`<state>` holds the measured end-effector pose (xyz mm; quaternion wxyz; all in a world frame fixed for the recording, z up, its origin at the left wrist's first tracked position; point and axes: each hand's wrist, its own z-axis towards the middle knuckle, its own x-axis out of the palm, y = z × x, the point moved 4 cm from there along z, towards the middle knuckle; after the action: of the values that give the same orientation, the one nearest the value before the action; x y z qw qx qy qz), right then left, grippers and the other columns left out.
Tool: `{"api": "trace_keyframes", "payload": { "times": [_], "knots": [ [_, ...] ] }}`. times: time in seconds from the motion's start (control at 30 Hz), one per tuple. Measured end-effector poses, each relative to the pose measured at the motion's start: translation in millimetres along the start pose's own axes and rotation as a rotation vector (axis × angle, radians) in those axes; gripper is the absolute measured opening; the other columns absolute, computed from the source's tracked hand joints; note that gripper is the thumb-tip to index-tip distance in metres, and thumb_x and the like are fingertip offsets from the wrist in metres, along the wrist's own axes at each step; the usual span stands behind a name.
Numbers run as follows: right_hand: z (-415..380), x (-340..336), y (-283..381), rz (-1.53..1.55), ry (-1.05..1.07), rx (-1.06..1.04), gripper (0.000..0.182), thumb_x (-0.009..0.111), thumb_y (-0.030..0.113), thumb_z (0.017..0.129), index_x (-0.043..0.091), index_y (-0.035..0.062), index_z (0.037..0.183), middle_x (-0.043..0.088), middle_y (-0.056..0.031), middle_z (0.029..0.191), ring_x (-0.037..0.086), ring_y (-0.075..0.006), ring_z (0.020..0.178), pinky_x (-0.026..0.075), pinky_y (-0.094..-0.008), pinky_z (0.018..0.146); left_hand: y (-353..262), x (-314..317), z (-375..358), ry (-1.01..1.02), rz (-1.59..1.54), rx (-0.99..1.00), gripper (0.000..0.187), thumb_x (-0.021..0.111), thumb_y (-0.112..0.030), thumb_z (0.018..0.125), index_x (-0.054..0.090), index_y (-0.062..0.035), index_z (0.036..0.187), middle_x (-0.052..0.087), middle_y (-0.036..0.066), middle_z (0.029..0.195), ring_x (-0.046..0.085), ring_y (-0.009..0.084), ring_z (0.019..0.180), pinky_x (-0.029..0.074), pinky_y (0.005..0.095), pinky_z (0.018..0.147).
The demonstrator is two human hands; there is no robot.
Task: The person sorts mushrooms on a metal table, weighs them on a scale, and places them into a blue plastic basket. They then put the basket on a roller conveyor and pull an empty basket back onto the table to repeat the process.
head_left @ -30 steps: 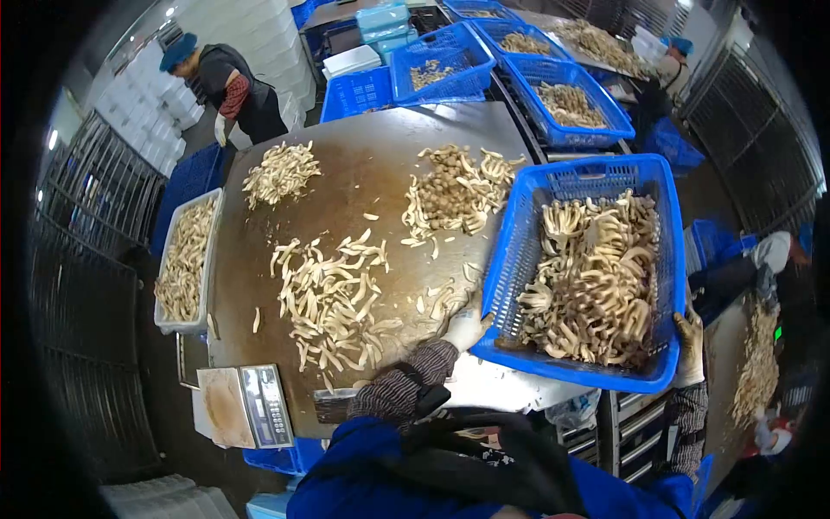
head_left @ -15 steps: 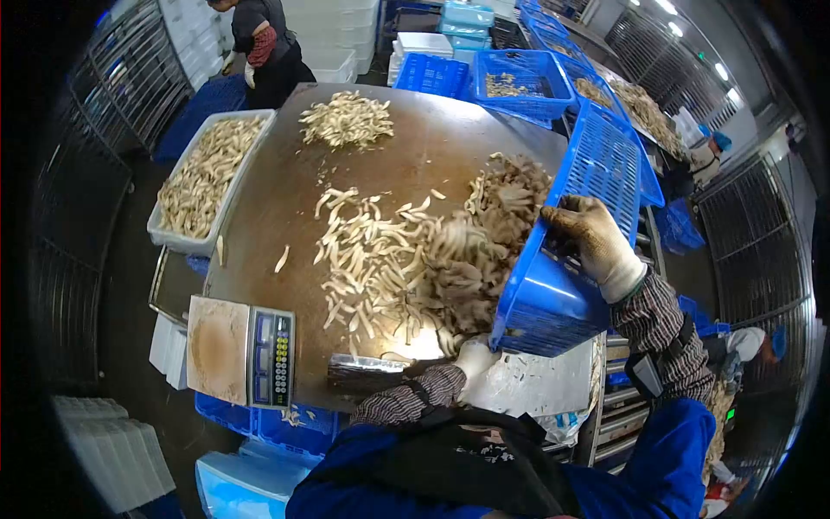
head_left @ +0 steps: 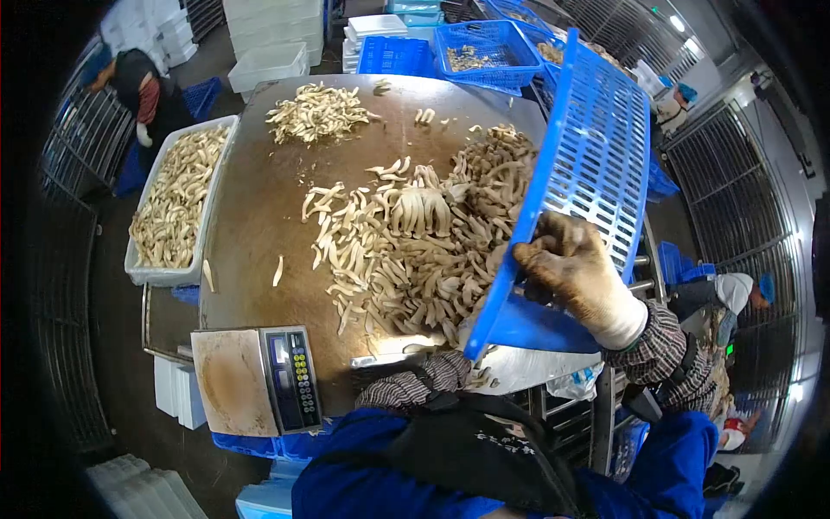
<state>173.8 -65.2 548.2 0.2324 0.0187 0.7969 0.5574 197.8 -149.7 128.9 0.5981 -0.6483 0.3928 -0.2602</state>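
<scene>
Basket [head_left: 588, 173]: blue plastic crate with a slotted bottom, tipped steeply on its side over the right edge of the worktop [head_left: 259, 216], its open side turned toward the worktop and its underside facing the camera.
Mushrooms [head_left: 424, 251]: a broad heap of pale stems and brownish caps spread over the right half of the worktop, reaching right up to the basket's lower rim.
Right hand [head_left: 575, 277]: in a soiled white glove, its grip clenched over the basket's near rim, fingers curled round the edge.
Left hand: hidden behind the basket's lower corner; only the striped sleeve [head_left: 415, 385] shows at the near edge, so I cannot tell how its grip stands.
Scale [head_left: 259, 381]: at the near left corner of the worktop, with a stained platform and a keypad beside it.
Far pile [head_left: 316, 112]: a smaller heap of pale mushrooms near the far edge, well apart from the main heap.
Tray [head_left: 143, 275]: a long grey tub full of mushrooms, just beside the left edge.
Co-worker [head_left: 151, 95]: a person in dark clothes beyond the far left corner.
Other baskets [head_left: 480, 52]: blue, beyond the far right corner.
</scene>
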Motion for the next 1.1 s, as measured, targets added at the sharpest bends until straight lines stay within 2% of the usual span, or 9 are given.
{"api": "trace_keyframes", "payload": {
  "times": [0.27,0.47,0.53,0.6,0.73,0.77,0.87,0.93,1.1],
  "knots": [
    [-92,-13,30,0.000,0.114,0.032,0.015,0.062,0.014,0.094,0.059,0.0019,0.103,0.060,-0.0002,0.080,0.050,-0.0043,0.067,0.041,-0.0204,0.057,-51,10,13,-0.009,-0.007,0.302,0.034,0.062,-0.019,0.083,0.061,-0.0045,0.114,0.063,0.022,0.112,0.060,0.0346,0.107,0.047,0.0406,0.092],
    [-181,-88,5,0.111,-0.445,-0.056,0.021,0.068,0.002,0.085,0.059,-0.0007,0.104,0.064,-0.0019,0.090,0.058,-0.0071,0.078,0.047,-0.0237,0.069,-112,33,23,0.083,0.117,0.579,0.036,0.059,-0.014,0.085,0.060,-0.0052,0.119,0.063,0.018,0.119,0.060,0.0338,0.109,0.046,0.0385,0.096],
    [-215,-119,-17,0.084,-0.626,-0.054,0.017,0.066,-0.001,0.084,0.060,0.0003,0.101,0.064,-0.0017,0.091,0.058,-0.0086,0.079,0.048,-0.0247,0.070,-151,39,9,0.316,0.278,0.402,0.035,0.055,-0.014,0.087,0.060,-0.0060,0.120,0.062,0.017,0.121,0.059,0.0333,0.111,0.045,0.0382,0.098],
    [-263,-155,-73,0.041,-0.841,0.019,0.017,0.066,-0.001,0.084,0.061,0.0000,0.101,0.063,-0.0011,0.090,0.056,-0.0077,0.077,0.048,-0.0242,0.071,-107,79,18,0.151,0.380,0.728,0.034,0.049,-0.013,0.089,0.061,-0.0074,0.120,0.062,0.016,0.120,0.058,0.0319,0.112,0.045,0.0387,0.098],
    [-367,-160,-166,0.345,-1.078,0.156,0.016,0.067,0.003,0.085,0.063,-0.0005,0.100,0.063,-0.0011,0.086,0.055,-0.0069,0.075,0.046,-0.0233,0.067,-78,118,5,0.311,0.472,0.640,0.035,0.046,-0.006,0.085,0.064,-0.0090,0.115,0.064,0.013,0.114,0.058,0.0320,0.111,0.045,0.0378,0.097],
    [-405,-157,-215,0.297,-1.043,0.262,0.009,0.068,0.005,0.085,0.065,0.0008,0.093,0.063,-0.0006,0.081,0.056,-0.0070,0.073,0.045,-0.0233,0.064,-37,132,-1,0.196,0.520,0.792,0.036,0.051,-0.008,0.083,0.063,-0.0087,0.116,0.064,0.013,0.114,0.058,0.0323,0.111,0.046,0.0383,0.097],
    [-499,-112,-266,0.275,-1.227,0.410,0.013,0.072,0.008,0.084,0.067,0.0012,0.093,0.064,0.0014,0.082,0.055,-0.0083,0.073,0.047,-0.0251,0.068,-81,172,-48,0.480,0.506,0.880,0.040,0.069,-0.016,0.074,0.065,-0.0105,0.113,0.062,0.011,0.123,0.053,0.0357,0.119,0.041,0.0421,0.104],
    [-551,-81,-276,0.301,-1.529,0.271,0.022,0.072,0.010,0.084,0.065,-0.0007,0.103,0.064,-0.0004,0.089,0.055,-0.0085,0.081,0.047,-0.0267,0.076,-107,218,-87,0.648,0.478,0.983,0.036,0.068,-0.012,0.075,0.065,-0.0090,0.110,0.063,0.011,0.121,0.053,0.0376,0.119,0.041,0.0451,0.103],
    [-637,23,-282,0.476,-1.935,0.518,0.037,0.063,0.031,0.085,0.062,-0.0015,0.101,0.063,-0.0040,0.092,0.057,-0.0118,0.081,0.046,-0.0272,0.070,-123,313,-166,0.996,0.312,1.073,0.037,0.067,-0.008,0.072,0.063,-0.0064,0.109,0.063,0.013,0.117,0.052,0.0378,0.120,0.042,0.0451,0.101]
  ]
}}
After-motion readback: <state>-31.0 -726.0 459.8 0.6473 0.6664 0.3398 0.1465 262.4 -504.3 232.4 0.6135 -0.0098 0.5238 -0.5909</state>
